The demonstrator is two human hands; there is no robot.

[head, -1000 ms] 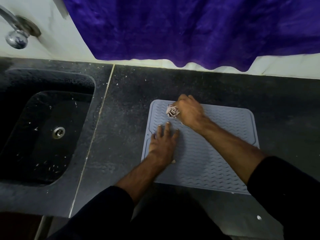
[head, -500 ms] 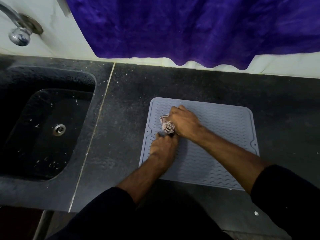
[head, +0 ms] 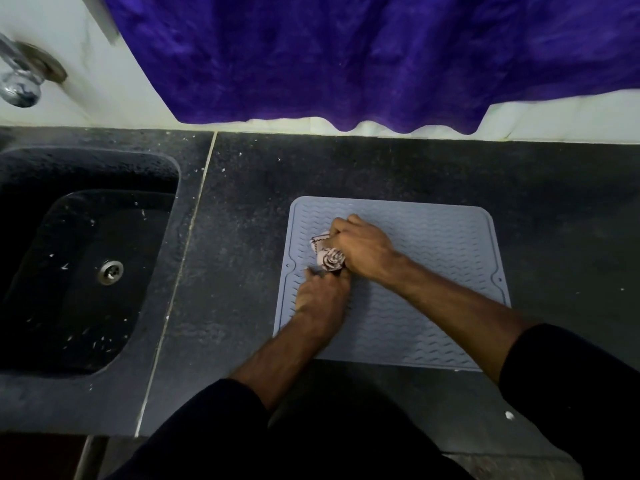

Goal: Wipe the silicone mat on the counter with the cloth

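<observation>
A grey ribbed silicone mat lies flat on the dark counter. My right hand is closed around a small bunched pale cloth with dark markings, pressing it onto the mat's left part. My left hand rests on the mat just below the cloth, its fingertips touching or nearly touching the cloth; whether they grip it is unclear.
A black sink with a metal drain sits to the left. A chrome tap juts from the white wall. A purple towel hangs over the wall behind the mat. A white speck lies near the counter's front.
My right hand has dragged the cloth from the mat's upper left towards me, down to my left hand. My left hand's fingers have drawn closer together by the cloth.
</observation>
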